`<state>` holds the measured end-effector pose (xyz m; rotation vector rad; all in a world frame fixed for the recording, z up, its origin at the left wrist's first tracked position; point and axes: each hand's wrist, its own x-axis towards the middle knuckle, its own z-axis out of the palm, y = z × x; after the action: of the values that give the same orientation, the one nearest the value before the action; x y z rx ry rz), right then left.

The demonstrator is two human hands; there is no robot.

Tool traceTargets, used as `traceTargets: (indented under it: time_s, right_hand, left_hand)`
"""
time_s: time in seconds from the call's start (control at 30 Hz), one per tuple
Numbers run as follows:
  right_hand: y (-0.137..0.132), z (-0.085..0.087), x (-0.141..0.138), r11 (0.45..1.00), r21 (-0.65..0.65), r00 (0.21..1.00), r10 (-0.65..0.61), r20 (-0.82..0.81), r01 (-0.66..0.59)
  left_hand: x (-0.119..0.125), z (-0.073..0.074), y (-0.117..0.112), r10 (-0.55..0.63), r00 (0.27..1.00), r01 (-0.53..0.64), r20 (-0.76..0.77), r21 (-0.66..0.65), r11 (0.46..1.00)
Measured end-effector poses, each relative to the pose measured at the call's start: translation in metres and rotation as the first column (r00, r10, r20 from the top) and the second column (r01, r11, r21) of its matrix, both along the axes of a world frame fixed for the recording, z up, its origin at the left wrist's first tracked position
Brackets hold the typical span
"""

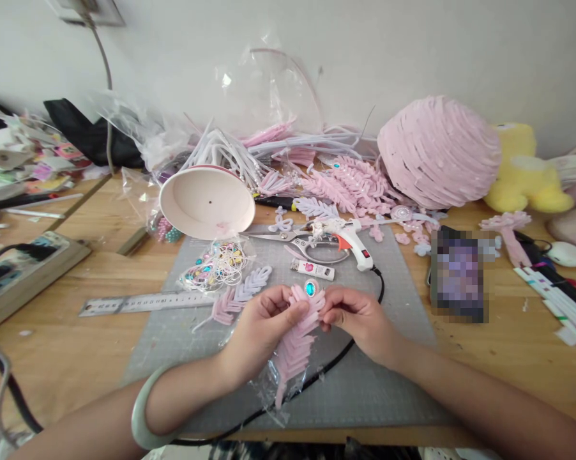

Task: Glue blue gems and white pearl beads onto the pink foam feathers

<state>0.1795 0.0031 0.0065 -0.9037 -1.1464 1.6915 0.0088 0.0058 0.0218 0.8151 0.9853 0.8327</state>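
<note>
A pink feather-shaped piece of pipe cleaner (pixel 295 348), topped by a round blue gem (pixel 311 289), is held up between my two hands. My left hand (pixel 269 319) pinches its upper left side, thumb across the front. At the upper right edge, the fingers of my right hand (pixel 352 313) are closed on the same piece; their tips are partly hidden. Clear plastic film lies under its lower end. Just left of my left hand are a lilac-and-pink braided piece (pixel 242 294) and a steel ruler (pixel 144 303).
A grey cutting mat (pixel 364 396) bears a white glue gun (pixel 359 246), scissors (pixel 288 237), a lighter (pixel 311 269) and a bag of gems (pixel 216 265). A black cord (pixel 336 361) runs beneath my hands. Behind stand a cream bowl (pixel 206 204) and a pink wrapped ball (pixel 439 153).
</note>
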Motion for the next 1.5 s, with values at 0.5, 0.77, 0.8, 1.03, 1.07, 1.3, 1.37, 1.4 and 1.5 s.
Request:
traceTargets:
  time_s: [0.5, 0.77, 0.8, 1.03, 1.07, 1.3, 1.37, 1.4, 1.5]
  right_hand:
    - [-0.007, 0.004, -0.009, 0.978, -0.187, 0.985, -0.063, 0.158, 0.093]
    - [-0.005, 0.003, -0.002, 0.959, -0.237, 0.984, -0.126, 0.122, 0.152]
    - [-0.005, 0.003, -0.001, 0.962, -0.241, 0.988, -0.108, 0.106, 0.131]
    - [-0.002, 0.009, 0.004, 0.964, -0.248, 0.987, -0.056, 0.148, 0.092]
    - [-0.002, 0.009, 0.004, 0.961, -0.26, 0.987, -0.057, 0.148, 0.095]
    - [-0.002, 0.009, 0.006, 0.955, -0.268, 0.987, -0.096, 0.129, 0.128]
    - [-0.003, 0.009, 0.005, 0.954, -0.268, 0.987, -0.105, 0.125, 0.135]
    - [-0.003, 0.009, 0.005, 0.955, -0.266, 0.988, -0.105, 0.117, 0.133]
    - [-0.005, 0.009, 0.005, 0.96, -0.255, 0.991, -0.092, 0.099, 0.114]
  left_hand:
    - [0.002, -0.011, -0.001, 0.002, 0.998, -0.008, 0.07, 0.085, 0.996]
    - [0.0, -0.01, 0.003, -0.077, 0.996, 0.073, 0.044, 0.086, 0.994]
    - [0.0, -0.01, 0.004, -0.083, 0.996, 0.079, 0.041, 0.087, 0.993]
    - [-0.005, -0.007, 0.011, -0.02, 0.998, 0.01, 0.064, 0.157, 0.988]
    - [-0.006, -0.007, 0.012, -0.016, 0.998, 0.006, 0.059, 0.171, 0.985]
    - [-0.01, -0.005, 0.021, -0.124, 0.984, 0.099, 0.129, 0.182, 0.978]
    - [-0.011, -0.005, 0.022, -0.14, 0.977, 0.113, 0.158, 0.167, 0.979]
    - [-0.011, -0.005, 0.022, -0.145, 0.975, 0.117, 0.169, 0.163, 0.98]
    - [-0.011, -0.005, 0.021, -0.162, 0.969, 0.133, 0.186, 0.161, 0.978]
